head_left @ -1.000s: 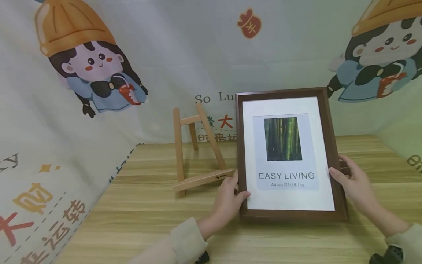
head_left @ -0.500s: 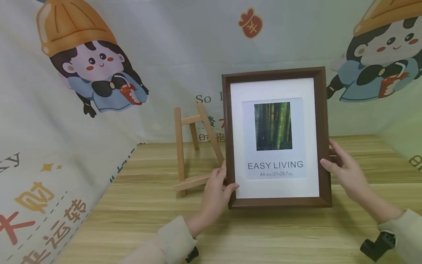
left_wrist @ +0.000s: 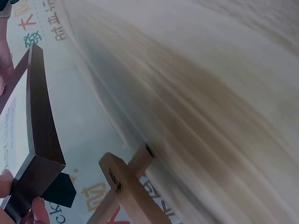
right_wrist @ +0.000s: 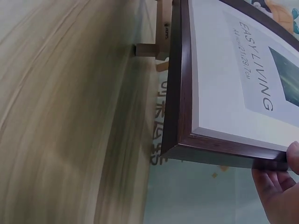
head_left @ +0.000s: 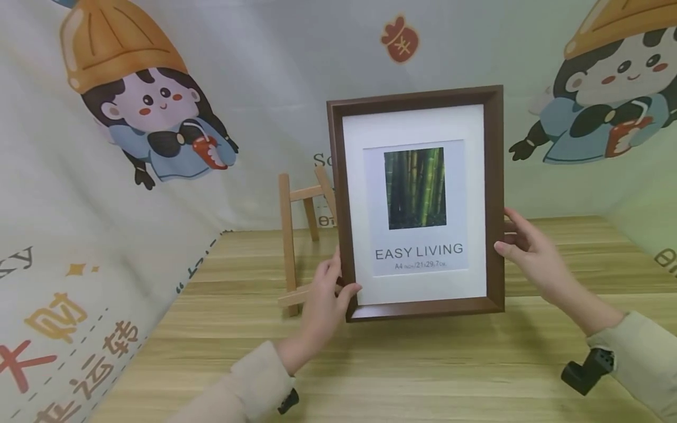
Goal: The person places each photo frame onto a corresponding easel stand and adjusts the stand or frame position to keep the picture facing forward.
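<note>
A dark brown picture frame [head_left: 494,194] with a white mat and a bamboo print is held upright, raised off the table, between two hands. The left hand [head_left: 325,299] grips its lower left edge, thumb on the front and fingers behind. On the opposite edge the right hand [head_left: 536,258] grips in the same way, a little higher up. Behind the picture frame's left side stands a small wooden easel [head_left: 287,235], its right part hidden. In the left wrist view the easel's ledge [left_wrist: 121,186] shows close to the picture frame's lower corner [left_wrist: 44,168].
The wood-grain table [head_left: 423,376] spreads under both hands. A light cloth backdrop [head_left: 275,70] with cartoon figures and lettering rises behind the table and along its left side. Each wrist carries a small black camera [head_left: 588,371].
Both hands have lifted the picture frame and moved it left, so that it now overlaps the easel's right part in the head view. The easel has stayed in place.
</note>
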### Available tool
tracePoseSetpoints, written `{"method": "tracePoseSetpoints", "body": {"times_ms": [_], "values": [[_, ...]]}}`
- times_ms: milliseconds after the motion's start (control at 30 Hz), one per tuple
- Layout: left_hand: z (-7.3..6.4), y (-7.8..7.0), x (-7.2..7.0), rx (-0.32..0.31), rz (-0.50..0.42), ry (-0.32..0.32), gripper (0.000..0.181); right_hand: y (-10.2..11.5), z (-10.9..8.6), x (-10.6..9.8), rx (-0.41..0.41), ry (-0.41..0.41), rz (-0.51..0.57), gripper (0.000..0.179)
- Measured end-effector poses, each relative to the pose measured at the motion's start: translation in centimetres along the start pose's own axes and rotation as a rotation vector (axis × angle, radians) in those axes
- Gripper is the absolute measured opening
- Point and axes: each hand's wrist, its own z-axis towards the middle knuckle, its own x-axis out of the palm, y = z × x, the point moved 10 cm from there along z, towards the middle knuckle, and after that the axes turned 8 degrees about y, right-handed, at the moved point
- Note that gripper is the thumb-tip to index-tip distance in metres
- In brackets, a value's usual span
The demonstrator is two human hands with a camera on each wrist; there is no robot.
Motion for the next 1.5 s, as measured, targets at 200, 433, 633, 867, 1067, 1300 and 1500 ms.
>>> {"method": "tracePoseSetpoints", "body": {"times_ms": [200, 433, 633, 867, 1067, 1300, 1500], "values": [[-0.1, 0.2, -1.4, 0.033, 0.056, -0.041, 0.069, 0.6, 1.0, 0.6, 0.004, -0.003, 0.03, 0.064], [-0.4, 0.1, -2.7, 0.082, 0.08, -0.104, 0.07, 1.6, 1.7, 1.1, -0.014, -0.032, 0.019, 0.063], [-0.7, 0.0, -3.8, 0.124, 0.105, -0.161, 0.068, 2.3, 2.3, 1.5, -0.032, -0.054, 0.051, 0.064], [-0.7, 0.3, -5.2, 0.15, 0.099, -0.192, 0.069, 3.2, 3.5, 2.0, -0.072, -0.077, 0.12, 0.065], [-0.7, 0.9, -6.2, 0.134, 0.104, -0.206, 0.069, 3.8, 4.5, 2.8, -0.072, -0.073, 0.166, 0.065], [-0.8, 1.6, -7.6, 0.137, 0.119, -0.244, 0.071, 4.4, 5.8, 3.8, -0.083, -0.067, 0.197, 0.065], [-0.8, 2.1, -8.6, 0.142, 0.138, -0.255, 0.069, 5.0, 6.9, 4.6, -0.104, -0.084, 0.238, 0.064]]}}
